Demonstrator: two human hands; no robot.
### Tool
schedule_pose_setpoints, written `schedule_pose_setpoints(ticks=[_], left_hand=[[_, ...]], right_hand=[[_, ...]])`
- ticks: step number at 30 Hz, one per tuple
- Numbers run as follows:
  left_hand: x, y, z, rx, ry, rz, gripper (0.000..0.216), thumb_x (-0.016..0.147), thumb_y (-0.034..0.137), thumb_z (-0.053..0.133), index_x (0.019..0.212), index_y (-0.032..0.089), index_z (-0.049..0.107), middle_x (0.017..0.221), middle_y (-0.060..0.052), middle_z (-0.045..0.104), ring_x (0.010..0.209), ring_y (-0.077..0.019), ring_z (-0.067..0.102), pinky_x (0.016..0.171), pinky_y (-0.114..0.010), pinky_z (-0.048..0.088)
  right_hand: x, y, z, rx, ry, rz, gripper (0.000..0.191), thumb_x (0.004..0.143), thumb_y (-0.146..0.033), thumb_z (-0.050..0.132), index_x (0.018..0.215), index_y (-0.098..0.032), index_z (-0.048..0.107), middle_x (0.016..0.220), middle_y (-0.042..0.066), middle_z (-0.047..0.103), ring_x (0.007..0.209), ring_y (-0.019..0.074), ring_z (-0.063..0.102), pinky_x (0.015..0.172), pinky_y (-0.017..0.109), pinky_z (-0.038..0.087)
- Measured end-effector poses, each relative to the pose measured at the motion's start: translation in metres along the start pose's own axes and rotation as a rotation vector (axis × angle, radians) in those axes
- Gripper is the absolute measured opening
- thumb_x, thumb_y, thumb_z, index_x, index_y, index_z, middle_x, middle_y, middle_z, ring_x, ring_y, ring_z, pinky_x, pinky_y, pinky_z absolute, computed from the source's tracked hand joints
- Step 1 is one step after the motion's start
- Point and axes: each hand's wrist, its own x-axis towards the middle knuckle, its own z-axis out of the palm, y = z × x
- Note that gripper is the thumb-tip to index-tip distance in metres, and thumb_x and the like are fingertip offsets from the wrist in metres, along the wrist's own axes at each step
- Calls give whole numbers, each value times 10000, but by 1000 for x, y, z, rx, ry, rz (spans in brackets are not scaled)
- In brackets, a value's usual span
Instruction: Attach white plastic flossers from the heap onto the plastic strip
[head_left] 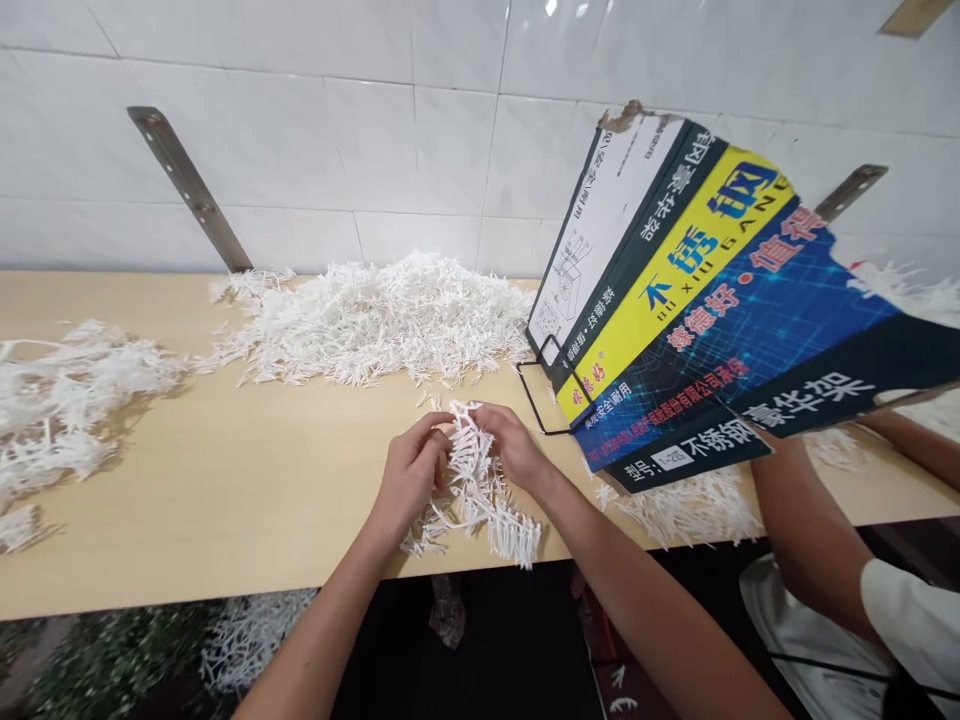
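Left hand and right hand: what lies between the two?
In the head view, a cluster of thin white branching pieces lies between the left hand and the right hand, spreading down toward the table's near edge.

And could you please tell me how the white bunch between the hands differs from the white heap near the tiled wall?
The white bunch is small; the white heap is far larger. The bunch is between the left hand and right hand; the heap lies untouched by either. Both are made of thin white pieces.
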Motion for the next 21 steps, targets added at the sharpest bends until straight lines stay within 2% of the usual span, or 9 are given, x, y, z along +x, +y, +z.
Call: schedule_pose_setpoints(ticks=[2,4,6,11,15,18,21], left_hand=[[0,-1,0,-30,-8,-15,375,978,425,478,1184,186,681,612,58,513,379,-104,467,384,-231,388],[1,-1,0,-64,-17,-21,485,1002,547,446,1213,172,671,663,33,563,398,-108,503,395,-240,407],[1,2,0,-51,-42,-13,528,977,600,512,1216,161,683,683,18,587,451,-114,543,452,-247,455],[1,8,1,-33,-112,-8,481,837,539,766,1140,166,741,681,21,571,522,-93,479,487,-227,414],[2,5,1,-41,-103,-35,382,840,524,765,951,159,768,590,28,516,518,-98,443,481,-232,373],[1,2,1,12,-39,22,330,852,492,756,817,164,750,572,25,517,537,-109,452,513,-244,391],[-1,1,0,84,55,97,278,888,446,723,827,176,747,608,20,555,575,-120,479,561,-253,406]], right_hand=[[-1,0,4,-53,-69,15,382,778,-533,792,888,-183,684,724,9,659,662,166,601,634,280,485],[0,1,6,-118,-41,-13,376,789,-519,807,924,-188,691,762,9,671,691,165,609,651,274,483],[1,2,6,-166,19,-58,363,804,-527,796,893,-193,686,790,9,671,707,161,607,662,271,480],[4,4,4,-154,120,-117,376,777,-521,822,877,-202,647,756,-16,637,677,142,572,652,257,457],[3,5,4,-200,164,-121,405,798,-568,785,848,-206,611,717,-18,602,635,139,520,596,257,417],[3,2,3,-257,187,-151,405,808,-571,774,848,-205,605,682,-29,572,609,132,482,583,257,385],[2,-4,0,-291,87,-122,368,863,-553,721,855,-193,646,715,-17,577,639,136,490,604,259,388]])
